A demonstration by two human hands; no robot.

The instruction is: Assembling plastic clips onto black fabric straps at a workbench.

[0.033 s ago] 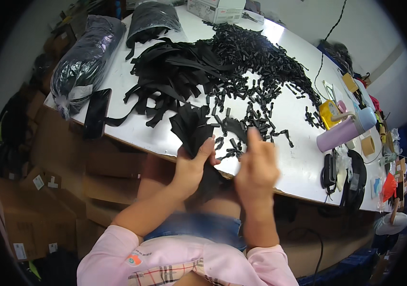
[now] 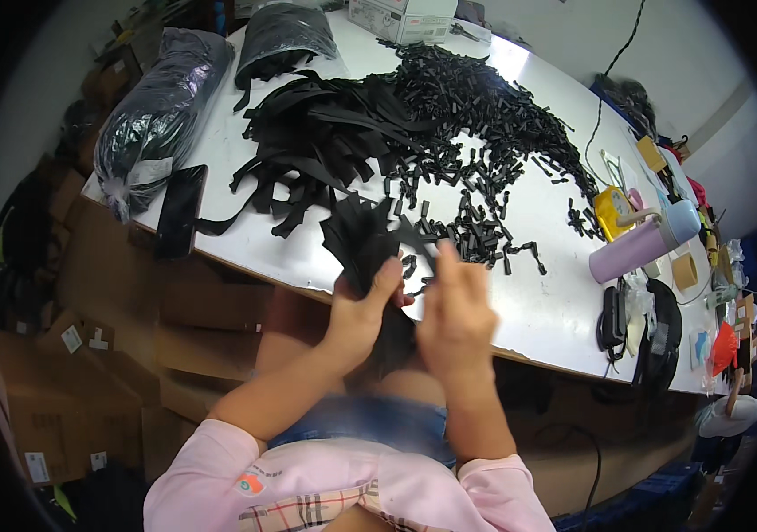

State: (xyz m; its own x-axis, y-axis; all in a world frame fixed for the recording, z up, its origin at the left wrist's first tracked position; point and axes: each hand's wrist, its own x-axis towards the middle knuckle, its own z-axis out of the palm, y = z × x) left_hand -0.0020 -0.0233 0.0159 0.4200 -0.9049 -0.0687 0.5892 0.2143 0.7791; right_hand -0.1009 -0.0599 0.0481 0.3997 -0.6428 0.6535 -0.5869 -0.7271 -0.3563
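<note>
My left hand (image 2: 362, 312) is closed around a fanned bundle of black fabric strips (image 2: 353, 238) at the table's near edge. Their lower ends hang down toward my lap. Just to its right is my right hand (image 2: 458, 315), smeared by motion, its fingers pinching one black strip (image 2: 415, 238) that slants up and left toward the bundle. Small black toggle-like pieces (image 2: 476, 235) lie scattered beyond the right hand. A heap of loose black strips (image 2: 325, 124) spreads behind the bundle.
A dense pile of small black pieces (image 2: 476, 97) covers the table's far middle. Plastic-wrapped bundles (image 2: 165, 106) and a dark phone (image 2: 181, 213) sit left. On the right lie a lilac bottle (image 2: 631, 263) and dark cases (image 2: 659, 332). Cardboard boxes (image 2: 68, 399) stand below left.
My right hand has moved left, closer to the bundle, and the black strip at its fingertips has moved with it. My left hand has barely shifted.
</note>
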